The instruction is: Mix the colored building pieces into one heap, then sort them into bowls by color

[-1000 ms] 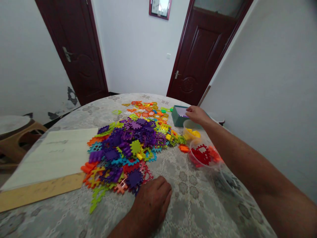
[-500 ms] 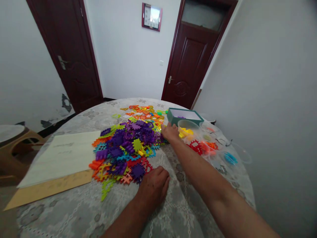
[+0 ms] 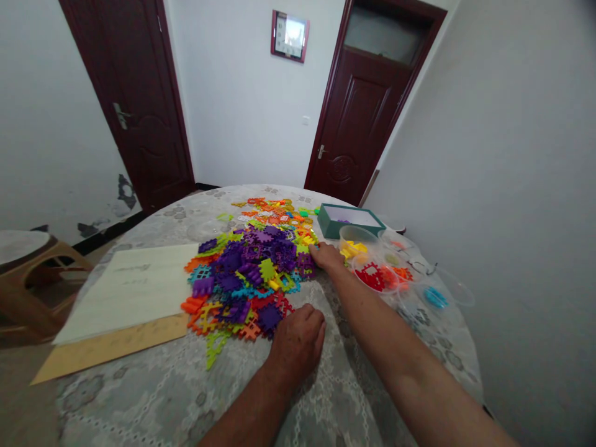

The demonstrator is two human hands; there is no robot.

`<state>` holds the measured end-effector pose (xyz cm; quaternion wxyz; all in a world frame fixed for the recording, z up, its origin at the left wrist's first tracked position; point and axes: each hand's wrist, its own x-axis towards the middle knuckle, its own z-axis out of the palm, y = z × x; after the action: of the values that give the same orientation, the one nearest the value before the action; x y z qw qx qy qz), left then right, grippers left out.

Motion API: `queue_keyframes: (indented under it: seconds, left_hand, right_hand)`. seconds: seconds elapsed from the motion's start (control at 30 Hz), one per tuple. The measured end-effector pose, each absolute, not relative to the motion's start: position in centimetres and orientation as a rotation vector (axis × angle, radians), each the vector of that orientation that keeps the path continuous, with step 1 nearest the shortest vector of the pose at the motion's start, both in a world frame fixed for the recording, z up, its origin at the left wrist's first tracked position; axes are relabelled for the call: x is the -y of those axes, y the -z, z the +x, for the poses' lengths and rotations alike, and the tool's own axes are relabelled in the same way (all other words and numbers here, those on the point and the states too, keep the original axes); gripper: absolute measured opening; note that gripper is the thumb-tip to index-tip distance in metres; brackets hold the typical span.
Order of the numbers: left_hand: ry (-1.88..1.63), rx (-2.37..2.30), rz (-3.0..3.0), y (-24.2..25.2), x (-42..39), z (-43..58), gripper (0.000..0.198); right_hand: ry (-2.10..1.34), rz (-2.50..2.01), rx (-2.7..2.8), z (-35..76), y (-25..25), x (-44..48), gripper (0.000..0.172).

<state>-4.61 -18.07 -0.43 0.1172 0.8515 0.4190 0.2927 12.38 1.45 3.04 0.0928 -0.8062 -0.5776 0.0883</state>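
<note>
Head: right hand (image 3: 327, 257) at pile (image 3: 258, 251), grip unclear!
Left hand (image 3: 300, 337): curled closed on bench (image 3: 153, 397).
Pile: likely picking; next needs a clean pinch.

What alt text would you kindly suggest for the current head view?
A person's right hand is at the right edge of a multicoloured heap of toothed pieces on a patterned tablecloth; the left hand lies by its near side. Clear bowls of pieces and a green box stand to the right.

The right hand (image 3: 327, 256) is at the edge of a heap of interlocking plastic tiles (image 3: 254, 256); the left hand (image 3: 298, 335) rests on the patterned tablecloth (image 3: 139, 388).
</note>
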Motion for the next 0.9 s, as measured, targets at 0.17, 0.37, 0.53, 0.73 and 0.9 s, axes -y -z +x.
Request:
queue_keyframes:
  seconds: [0.17,0.37,0.53,0.73,0.9]
  left_hand:
    - [-1.128,-1.355,2.416,0.3,17.5,-5.0,0.017]
    - [-1.261,-1.523,2.43,1.8,17.0,-5.1,0.047]
    - [-1.24,-1.541,2.467,2.1,17.0,-5.2,0.059]
    - [-1.192,-1.529,2.497,1.9,16.9,-5.1,0.051]
    - [-1.159,-1.556,2.521,2.2,17.2,-5.0,0.06]
  right_hand:
    - [-0.208,-2.367,1.774,11.6,-2.8,1.6,0.065]
    - [-0.194,-2.317,1.833,9.4,-2.6,6.7,0.065]
    - [-0.247,-2.022,1.973,7.8,-3.8,10.9,0.052]
    - [-0.175,-1.591,2.079,9.2,-5.2,14.8,0.039]
    - [-0.039,-1.96,2.032,12.5,-3.2,15.1,0.048]
